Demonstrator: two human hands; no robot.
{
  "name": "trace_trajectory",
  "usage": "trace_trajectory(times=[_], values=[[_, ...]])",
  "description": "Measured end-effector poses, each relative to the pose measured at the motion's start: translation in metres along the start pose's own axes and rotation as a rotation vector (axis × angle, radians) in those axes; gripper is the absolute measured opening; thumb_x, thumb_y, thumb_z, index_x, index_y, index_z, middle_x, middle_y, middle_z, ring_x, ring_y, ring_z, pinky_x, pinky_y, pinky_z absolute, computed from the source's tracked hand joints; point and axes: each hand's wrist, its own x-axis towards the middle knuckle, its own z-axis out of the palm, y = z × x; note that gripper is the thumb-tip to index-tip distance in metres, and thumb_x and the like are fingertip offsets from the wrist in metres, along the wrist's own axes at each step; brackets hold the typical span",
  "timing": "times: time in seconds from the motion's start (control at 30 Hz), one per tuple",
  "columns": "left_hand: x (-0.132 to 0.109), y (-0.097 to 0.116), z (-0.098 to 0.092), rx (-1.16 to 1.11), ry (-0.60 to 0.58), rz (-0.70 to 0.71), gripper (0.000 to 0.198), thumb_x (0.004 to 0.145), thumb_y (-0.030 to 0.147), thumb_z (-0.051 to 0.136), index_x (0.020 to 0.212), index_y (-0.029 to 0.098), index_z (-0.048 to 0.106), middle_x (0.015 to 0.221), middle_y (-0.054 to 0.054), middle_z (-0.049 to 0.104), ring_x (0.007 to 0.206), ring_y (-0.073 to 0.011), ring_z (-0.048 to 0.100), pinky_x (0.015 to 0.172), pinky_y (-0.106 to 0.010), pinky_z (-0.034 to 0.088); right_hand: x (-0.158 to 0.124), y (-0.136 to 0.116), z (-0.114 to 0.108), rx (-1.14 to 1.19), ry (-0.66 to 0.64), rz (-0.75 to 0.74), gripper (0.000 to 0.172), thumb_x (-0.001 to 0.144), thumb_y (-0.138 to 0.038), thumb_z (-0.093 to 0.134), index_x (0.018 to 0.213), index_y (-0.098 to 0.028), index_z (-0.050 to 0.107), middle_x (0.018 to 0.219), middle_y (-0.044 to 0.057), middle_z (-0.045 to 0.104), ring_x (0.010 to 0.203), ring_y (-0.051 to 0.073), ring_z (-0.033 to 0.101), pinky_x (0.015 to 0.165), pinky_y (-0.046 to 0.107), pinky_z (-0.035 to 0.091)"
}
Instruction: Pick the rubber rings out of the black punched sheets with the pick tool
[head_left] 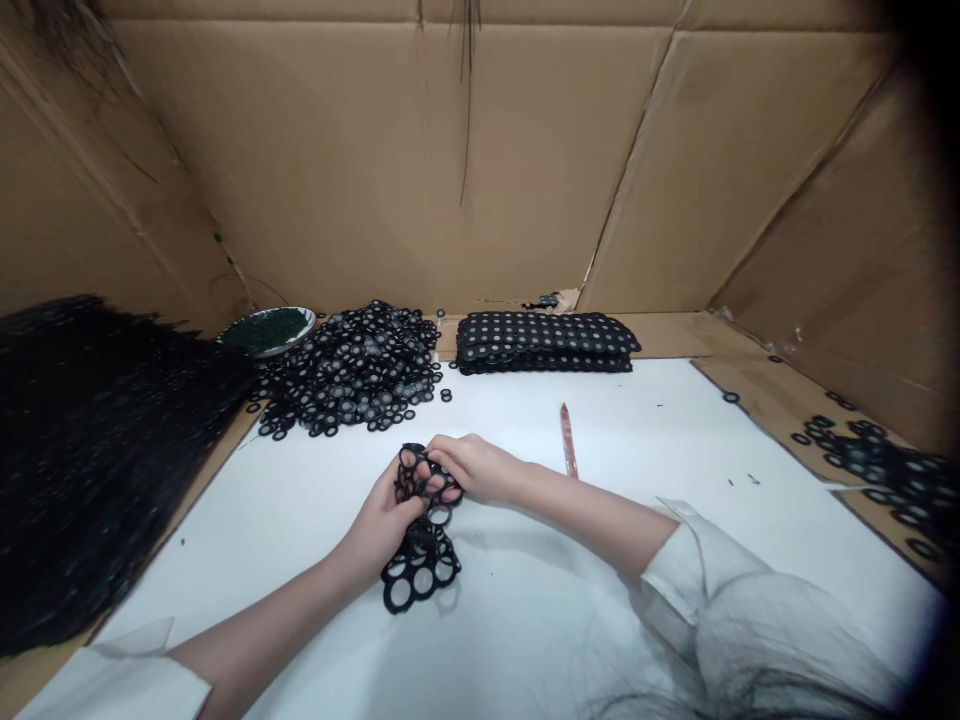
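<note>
My left hand (pixel 381 522) and my right hand (pixel 472 465) meet over the white sheet (pixel 637 450), both closed on a black rubber web full of round holes (pixel 421 560). The web hangs crumpled between them, its lower end resting on the sheet. My right fingers pinch its upper part beside a ring. Behind the hands lies a pile of loose black rings with pale centres (pixel 352 368). A flat stack of black sheets dotted with pale discs (pixel 544 342) sits to the right of the pile.
A big heap of black webbing (pixel 90 450) fills the left side. A round dish of dark green bits (pixel 268 330) stands at the back left. A reddish stick-like tool (pixel 568 440) lies mid-sheet. More black rings (pixel 877 465) lie at the right. Cardboard walls (pixel 450 160) surround everything.
</note>
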Motion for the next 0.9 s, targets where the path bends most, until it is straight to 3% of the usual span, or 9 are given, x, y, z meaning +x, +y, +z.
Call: trace_trajectory(times=[0.2,0.57,0.9], values=[[-0.001,-0.001,-0.001,-0.043,-0.04,0.005,0.032,0.06,0.011,0.063,0.085,0.021,0.047,0.084,0.004,0.055,0.083,-0.0149,0.062,0.086,-0.032,0.044,0.002,0.007,-0.009,-0.037,0.054,0.008,0.024,0.09,-0.026,0.029,0.084,-0.017,0.051,0.065,0.001,0.052,0.058,0.01,0.046,0.058,0.02,0.035],[0.002,0.0,-0.002,-0.057,-0.057,0.015,0.028,0.059,0.008,0.059,0.082,0.02,0.047,0.085,0.002,0.058,0.086,-0.017,0.062,0.088,-0.033,0.042,0.007,0.019,-0.022,-0.047,0.15,0.011,0.026,0.089,-0.025,0.031,0.078,-0.016,0.053,0.069,0.001,0.055,0.062,0.011,0.047,0.062,0.021,0.035],[0.002,0.006,0.0,-0.049,-0.067,0.032,0.024,0.06,0.006,0.054,0.079,0.019,0.046,0.08,0.003,0.057,0.083,-0.0151,0.061,0.078,-0.027,0.045,0.011,0.016,-0.024,-0.126,0.145,0.023,0.026,0.089,-0.025,0.03,0.081,-0.017,0.054,0.069,0.001,0.055,0.061,0.011,0.047,0.062,0.021,0.035]])
